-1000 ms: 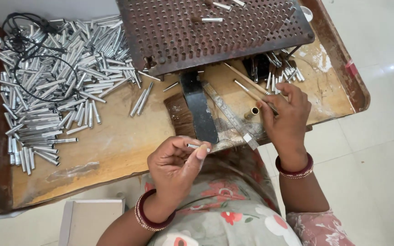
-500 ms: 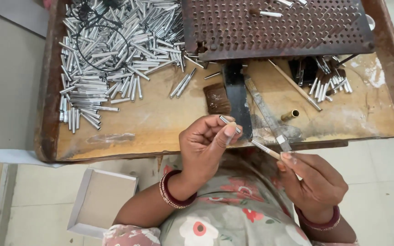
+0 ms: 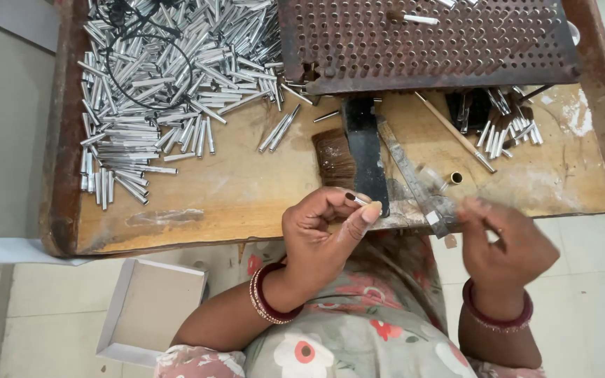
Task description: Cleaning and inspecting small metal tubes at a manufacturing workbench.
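My left hand (image 3: pixel 320 234) is raised over the near edge of the wooden worktable (image 3: pixel 176 210). It pinches a short silver metal tube (image 3: pixel 360 201) between thumb and fingertips. My right hand (image 3: pixel 509 245) hovers at the table's near right edge, blurred by motion. Its fingers are pinched together, and the thin stick it held a moment ago is lost in the blur. The hands are about a hand's width apart. A large heap of silver tubes (image 3: pixel 155 91) covers the far left of the table.
A rusty perforated metal plate (image 3: pixel 428 42) stands at the back. Below it lie a black bar (image 3: pixel 365 150), a brush (image 3: pixel 332 157), a metal strip (image 3: pixel 411 171), a brass tube (image 3: pixel 455 178), a wooden stick (image 3: pixel 453 133) and more tubes (image 3: pixel 505 126). A black cable (image 3: pixel 141 63) loops over the heap. A white box (image 3: pixel 152 308) sits on the floor.
My right hand left the table's right side, brought the thin stick to the tube in my left hand, then drew away to the right. The view shifted left.
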